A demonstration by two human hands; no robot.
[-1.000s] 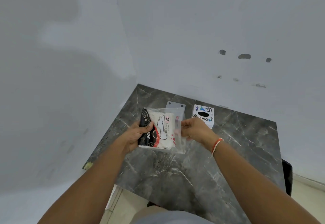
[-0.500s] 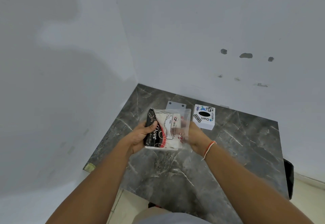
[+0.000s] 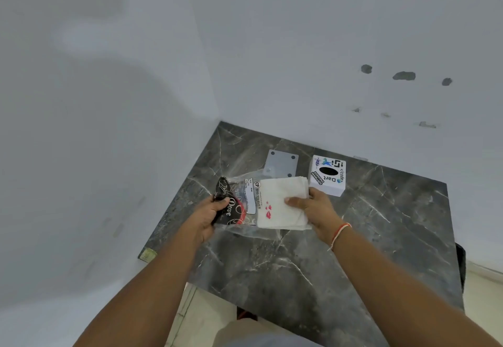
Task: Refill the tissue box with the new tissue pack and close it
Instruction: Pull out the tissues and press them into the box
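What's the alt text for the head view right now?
Right hand pulls a white tissue stack out of a clear plastic wrapper held by the left hand, above a dark marble table. A white tissue box and grey plate lie behind.

A dark grey marble-patterned table [image 3: 313, 259] with pale veins fills the lower middle and right of the frame, its far corner pushed into the meeting of two plain white painted walls [image 3: 285, 47]. The wall on the left carries soft, broad shadows across the upper left of the frame. On the right-hand wall, in the upper right, sit three dark grey chipped patches [image 3: 404, 75] in a row, with a few smaller scuffs [image 3: 427, 125] below them. A strip of pale cream tiled floor [image 3: 206, 316] shows under the table's near edge at the bottom centre and again at the far right. The light is even and diffuse.
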